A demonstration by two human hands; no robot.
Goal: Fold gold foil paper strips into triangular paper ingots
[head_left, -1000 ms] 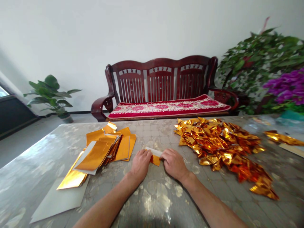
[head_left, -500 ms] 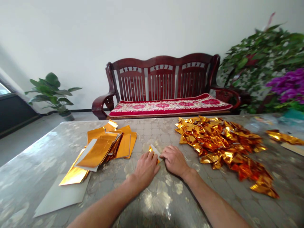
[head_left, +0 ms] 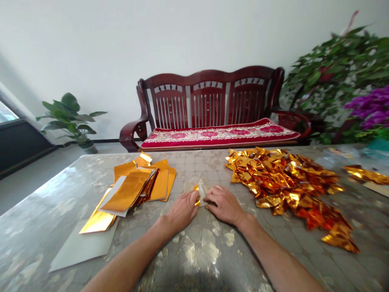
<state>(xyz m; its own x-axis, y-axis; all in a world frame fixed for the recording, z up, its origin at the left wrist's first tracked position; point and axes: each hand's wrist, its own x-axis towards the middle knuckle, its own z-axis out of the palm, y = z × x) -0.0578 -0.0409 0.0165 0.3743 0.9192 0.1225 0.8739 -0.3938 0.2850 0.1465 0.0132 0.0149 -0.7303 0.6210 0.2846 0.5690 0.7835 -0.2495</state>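
Observation:
Between my two hands, at the middle of the table, is a small partly folded sheet of gold foil paper (head_left: pixel 201 195), its pale back and a strip of gold showing. My left hand (head_left: pixel 183 207) grips it from the left, fingers closed at its edge and covering part of it. From the right, my right hand (head_left: pixel 224 205) pinches the paper's pale edge with thumb and fingertips. Left of my hands lies a loose stack of flat gold foil sheets (head_left: pixel 129 192). A heap of folded gold foil pieces (head_left: pixel 282 174) spreads to the right.
Under the stack's near end lies a pale grey sheet (head_left: pixel 86 245). Clear plastic wrapping (head_left: pixel 338 155) and another gold foil piece (head_left: pixel 367 175) are at the far right. Beyond the patterned table (head_left: pixel 194 251) stands a dark red wooden bench (head_left: pixel 206 101), with potted plants (head_left: pixel 71 117) to the sides.
My left hand has turned and drawn back slightly to the left. The foil paper between my hands now stands more upright in view. The camera has shifted a little.

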